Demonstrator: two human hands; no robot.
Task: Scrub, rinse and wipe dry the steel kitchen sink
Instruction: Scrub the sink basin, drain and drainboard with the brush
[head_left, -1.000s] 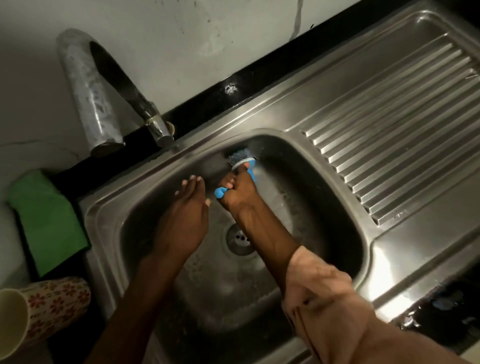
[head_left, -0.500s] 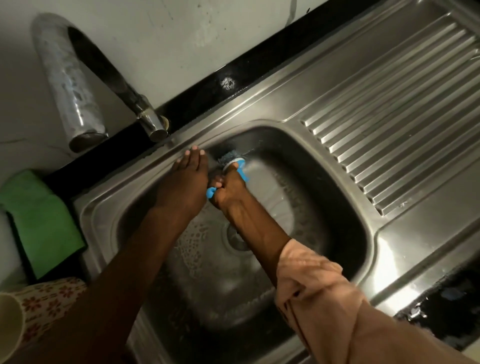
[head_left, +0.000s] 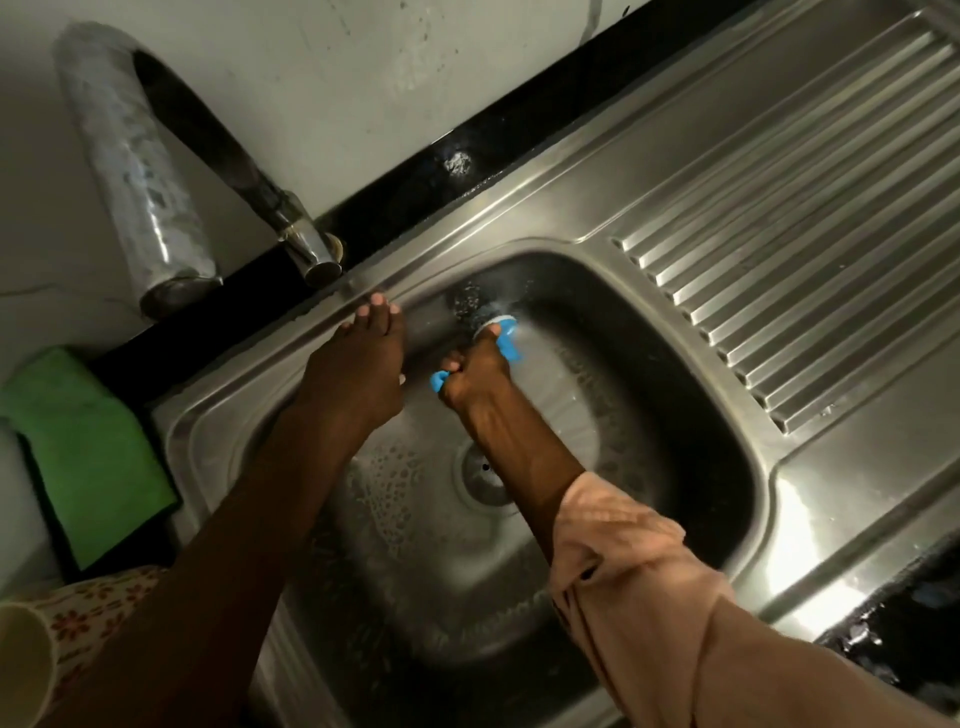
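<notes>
Right hand (head_left: 475, 376) is curled tight round the blue brush (head_left: 506, 340), bristle head poking out past the fingers and pressed to the far wall of the steel sink (head_left: 519, 218). Left hand (head_left: 358, 371) lies flat, fingers straight, fingertips (head_left: 378, 304) touching the far rim just left of the brush. Suds ring the drain (head_left: 480, 480).

Home kitchen: steel sink (head_left: 675, 218) with ribbed drainboard, tap (head_left: 291, 228), patterned cup (head_left: 78, 618), black counter.

Left hand (head_left: 358, 371) flat; right hand (head_left: 475, 376) fisted.
</notes>
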